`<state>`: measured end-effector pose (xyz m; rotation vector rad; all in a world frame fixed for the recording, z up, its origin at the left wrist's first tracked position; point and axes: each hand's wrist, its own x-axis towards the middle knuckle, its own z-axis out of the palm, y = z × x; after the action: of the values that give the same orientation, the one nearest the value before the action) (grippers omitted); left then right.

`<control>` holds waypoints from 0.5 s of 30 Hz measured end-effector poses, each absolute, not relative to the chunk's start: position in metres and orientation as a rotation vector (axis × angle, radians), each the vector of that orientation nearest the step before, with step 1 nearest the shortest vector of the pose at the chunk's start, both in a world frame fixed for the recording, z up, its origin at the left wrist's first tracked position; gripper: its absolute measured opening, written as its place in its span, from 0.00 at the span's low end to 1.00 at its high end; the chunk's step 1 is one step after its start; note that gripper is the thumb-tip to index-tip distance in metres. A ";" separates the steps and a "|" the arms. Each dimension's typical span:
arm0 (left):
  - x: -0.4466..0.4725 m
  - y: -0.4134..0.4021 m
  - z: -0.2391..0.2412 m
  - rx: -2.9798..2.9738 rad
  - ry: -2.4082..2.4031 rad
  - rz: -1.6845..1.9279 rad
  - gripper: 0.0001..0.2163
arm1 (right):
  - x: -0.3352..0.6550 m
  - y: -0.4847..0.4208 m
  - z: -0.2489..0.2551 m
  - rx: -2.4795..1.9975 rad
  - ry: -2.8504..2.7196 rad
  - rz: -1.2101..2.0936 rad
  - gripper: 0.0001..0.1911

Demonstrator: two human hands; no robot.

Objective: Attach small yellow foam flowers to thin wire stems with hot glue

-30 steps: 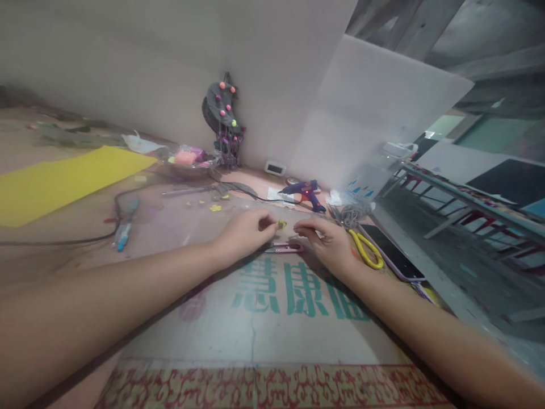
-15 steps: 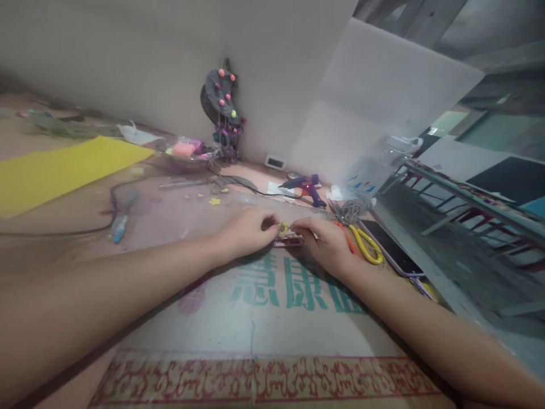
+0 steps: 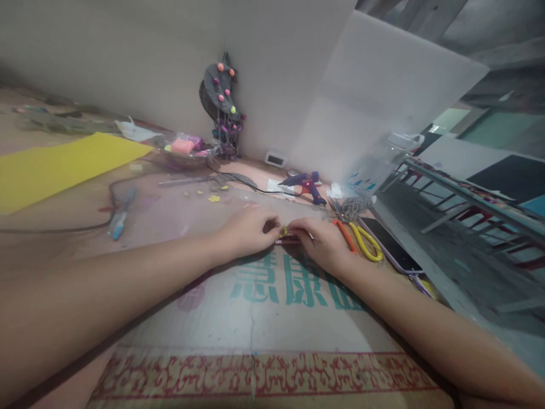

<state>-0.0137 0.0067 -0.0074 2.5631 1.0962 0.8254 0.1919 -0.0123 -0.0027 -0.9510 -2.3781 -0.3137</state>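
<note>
My left hand [image 3: 247, 230] and my right hand [image 3: 321, 241] meet fingertip to fingertip over a flattened cardboard sheet [image 3: 272, 318] with green printed characters. Both pinch a tiny yellow piece [image 3: 283, 230] between them, with the fingers curled closed. A small pink thread snipper [image 3: 288, 241] lies on the cardboard just under the fingertips. Yellow-and-orange scissors [image 3: 361, 241] lie right beside my right hand.
A blue glue gun [image 3: 304, 184] with a red light rests behind the hands, its cable running left. A phone [image 3: 392, 247] lies at the right edge. A yellow sheet [image 3: 55, 167], a blue pen [image 3: 119, 218], a bag of coloured bits [image 3: 187, 150] and a grey pom-pom ornament [image 3: 221, 102] sit farther back.
My right hand has slid left and closed the gap, so both hands now pinch the yellow piece together. The view has shifted slightly downward.
</note>
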 end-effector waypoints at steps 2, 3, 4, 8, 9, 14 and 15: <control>-0.014 0.007 -0.008 2.572 1.097 0.831 0.08 | 0.192 -0.012 -0.002 -0.920 -2.414 -0.304 0.12; -0.014 0.007 -0.008 2.576 1.095 0.831 0.08 | 0.192 -0.012 -0.002 -0.909 -2.428 -0.294 0.12; -0.014 0.007 -0.008 2.579 1.095 0.831 0.08 | 0.193 -0.012 -0.001 -0.903 -2.436 -0.282 0.12; -0.014 0.007 -0.009 2.589 1.084 0.833 0.08 | 0.193 -0.012 -0.001 -0.902 -2.424 -0.244 0.13; -0.014 0.007 -0.009 2.589 1.082 0.833 0.08 | 0.193 -0.012 -0.001 -0.908 -2.417 -0.253 0.13; -0.014 0.008 -0.010 2.582 1.095 0.837 0.08 | 0.194 -0.012 -0.004 -0.990 -2.371 -0.330 0.11; -0.014 0.008 -0.009 2.575 1.105 0.843 0.08 | 0.194 -0.012 -0.004 -0.986 -2.360 -0.340 0.11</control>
<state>-0.0142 0.0077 -0.0095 2.5754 1.1050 0.8428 0.1939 -0.0116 -0.0041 -0.9859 -2.3604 -0.3404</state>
